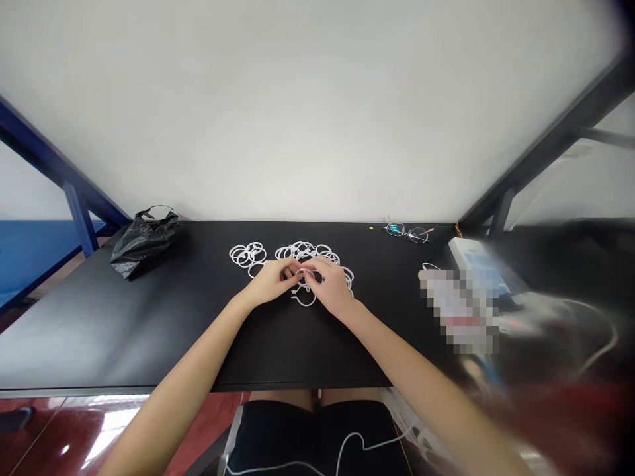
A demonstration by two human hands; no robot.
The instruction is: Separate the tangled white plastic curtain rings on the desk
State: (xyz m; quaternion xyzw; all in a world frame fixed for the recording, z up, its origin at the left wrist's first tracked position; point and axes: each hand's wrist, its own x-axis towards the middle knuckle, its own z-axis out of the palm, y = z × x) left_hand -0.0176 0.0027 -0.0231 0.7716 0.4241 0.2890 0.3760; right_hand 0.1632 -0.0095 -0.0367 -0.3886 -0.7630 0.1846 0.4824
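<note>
Several thin white rings, which look like plastic curtain rings, lie on the black table around my hands. A loose pile of rings [301, 248] sits just beyond my fingers, and a smaller cluster of rings [241, 256] lies to the left. My left hand [274, 277] and my right hand [328, 283] meet at the middle, thumbs and fingers pinched together on one white ring [306, 270]. Fingers partly cover that ring. Just below them rests an open ring [304, 304] with a gap on its left side.
A black plastic bag [146, 241] stands at the table's back left. Eyeglasses [407, 231] lie at the back right, with a small yellow bit [371, 228] beside them. Farther right are a white box [471, 254] and blurred plastic wrapping. A white cable [352, 439] crosses my lap.
</note>
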